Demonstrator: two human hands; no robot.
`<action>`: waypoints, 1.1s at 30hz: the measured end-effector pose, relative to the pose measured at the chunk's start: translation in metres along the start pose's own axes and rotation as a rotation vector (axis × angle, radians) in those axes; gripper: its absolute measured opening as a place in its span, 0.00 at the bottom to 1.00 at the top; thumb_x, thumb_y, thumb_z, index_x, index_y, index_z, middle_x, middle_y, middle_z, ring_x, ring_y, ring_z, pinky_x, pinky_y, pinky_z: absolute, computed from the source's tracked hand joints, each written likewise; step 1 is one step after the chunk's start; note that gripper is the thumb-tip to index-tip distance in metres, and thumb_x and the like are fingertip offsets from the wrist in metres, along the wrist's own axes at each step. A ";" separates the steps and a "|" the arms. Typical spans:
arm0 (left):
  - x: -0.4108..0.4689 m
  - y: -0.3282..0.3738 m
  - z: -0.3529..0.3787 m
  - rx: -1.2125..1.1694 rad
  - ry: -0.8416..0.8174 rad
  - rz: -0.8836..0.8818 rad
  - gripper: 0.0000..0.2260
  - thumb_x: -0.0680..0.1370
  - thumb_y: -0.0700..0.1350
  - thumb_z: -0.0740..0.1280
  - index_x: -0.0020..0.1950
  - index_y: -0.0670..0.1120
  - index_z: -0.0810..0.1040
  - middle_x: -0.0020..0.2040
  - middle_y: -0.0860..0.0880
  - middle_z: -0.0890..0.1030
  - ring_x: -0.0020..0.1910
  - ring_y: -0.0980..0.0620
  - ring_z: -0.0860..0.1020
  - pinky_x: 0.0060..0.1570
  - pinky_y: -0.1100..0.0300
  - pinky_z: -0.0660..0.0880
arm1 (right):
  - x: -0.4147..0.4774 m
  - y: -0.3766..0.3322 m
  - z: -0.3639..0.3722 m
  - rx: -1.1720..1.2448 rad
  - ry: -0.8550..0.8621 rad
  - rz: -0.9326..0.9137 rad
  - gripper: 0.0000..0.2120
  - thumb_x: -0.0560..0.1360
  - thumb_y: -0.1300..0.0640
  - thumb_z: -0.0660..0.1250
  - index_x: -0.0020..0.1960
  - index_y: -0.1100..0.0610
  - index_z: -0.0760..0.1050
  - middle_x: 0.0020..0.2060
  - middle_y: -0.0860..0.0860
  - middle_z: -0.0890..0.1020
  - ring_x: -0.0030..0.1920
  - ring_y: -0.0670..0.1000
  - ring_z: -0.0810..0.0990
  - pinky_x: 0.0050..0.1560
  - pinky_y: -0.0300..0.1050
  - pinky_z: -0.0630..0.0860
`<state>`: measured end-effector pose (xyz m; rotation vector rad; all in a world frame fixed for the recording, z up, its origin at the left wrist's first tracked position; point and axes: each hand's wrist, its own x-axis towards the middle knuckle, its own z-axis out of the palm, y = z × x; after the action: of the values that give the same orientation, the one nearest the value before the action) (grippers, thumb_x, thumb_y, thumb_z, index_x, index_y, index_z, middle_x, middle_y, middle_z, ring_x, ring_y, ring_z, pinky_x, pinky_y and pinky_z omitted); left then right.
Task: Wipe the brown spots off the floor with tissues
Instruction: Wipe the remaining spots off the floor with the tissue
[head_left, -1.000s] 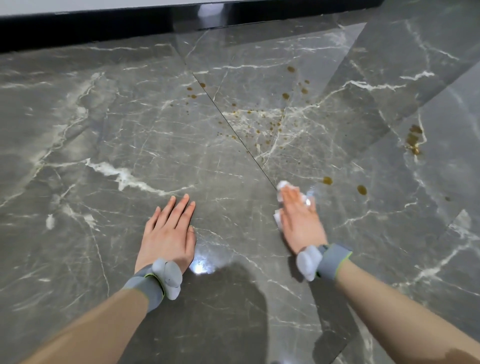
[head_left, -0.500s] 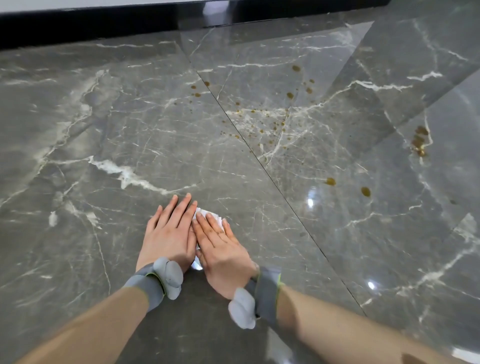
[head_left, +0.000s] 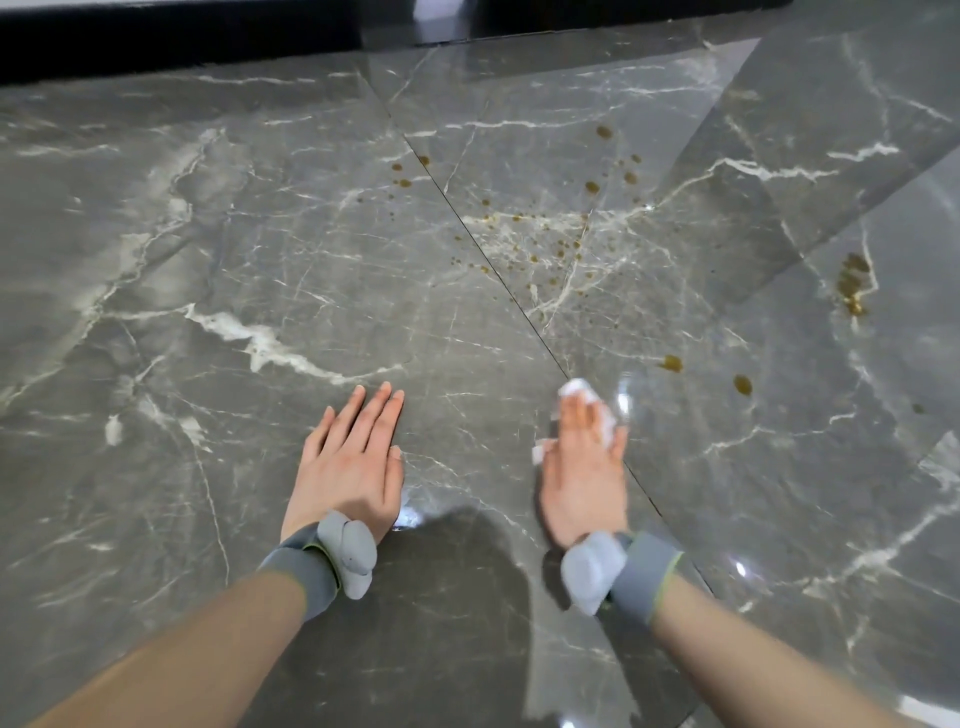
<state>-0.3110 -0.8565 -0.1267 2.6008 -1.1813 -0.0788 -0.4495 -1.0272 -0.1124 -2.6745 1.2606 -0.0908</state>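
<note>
Two bare hands lie palm down on a glossy grey marble floor (head_left: 208, 244) with white veins, seen from above by the person they belong to.

Taken from the picture's centre, the left hand (head_left: 353, 457) is at about eight o'clock. It lies open and flat on the floor with its fingers straight and close together, and it holds nothing.

The right hand (head_left: 584, 467) is between four and five o'clock and looks slightly blurred. Its fingers are also straight, pressing a crumpled white tissue (head_left: 575, 387) onto the floor. The tissue shows past the fingertips and beside the thumb. This hand lies on a thin dark tile seam (head_left: 493, 275) that runs from the top edge down towards five o'clock.

Many small brown spots (head_left: 545, 244) speckle the floor at twelve o'clock from the right hand, well apart from the tissue. Two larger brown drops (head_left: 672, 364) sit near the tissue, at roughly three o'clock from it, not touching it. A brown smear (head_left: 852, 286) lies farther away, at two o'clock from the right hand.

Each wrist wears a grey wristband (head_left: 306, 566) carrying a pale grey device. A black strip (head_left: 156, 47) runs along the top edge. A dark shadow (head_left: 467, 571) falls on the floor between the forearms.
</note>
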 end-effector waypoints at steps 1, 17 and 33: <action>0.000 -0.001 0.000 -0.020 -0.001 0.003 0.24 0.77 0.48 0.50 0.71 0.43 0.67 0.71 0.47 0.69 0.71 0.48 0.65 0.70 0.54 0.51 | -0.014 -0.025 0.004 0.020 0.008 -0.143 0.28 0.74 0.59 0.53 0.74 0.57 0.53 0.72 0.54 0.62 0.72 0.55 0.60 0.72 0.55 0.56; 0.004 0.000 -0.001 -0.064 -0.005 -0.034 0.24 0.78 0.48 0.50 0.69 0.38 0.69 0.70 0.44 0.69 0.71 0.52 0.62 0.72 0.55 0.52 | 0.070 -0.077 0.012 -0.004 -0.120 -0.425 0.28 0.77 0.57 0.54 0.75 0.57 0.49 0.75 0.53 0.54 0.74 0.55 0.52 0.73 0.55 0.45; 0.005 0.001 -0.002 -0.002 -0.067 -0.063 0.26 0.76 0.50 0.51 0.69 0.38 0.68 0.71 0.44 0.68 0.71 0.53 0.60 0.71 0.57 0.49 | 0.135 0.004 -0.003 0.006 -0.026 0.044 0.26 0.77 0.58 0.51 0.73 0.60 0.52 0.72 0.57 0.59 0.72 0.57 0.55 0.72 0.58 0.48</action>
<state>-0.3082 -0.8605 -0.1245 2.6533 -1.1206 -0.1811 -0.3671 -1.1340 -0.1135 -2.6325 1.3088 -0.0533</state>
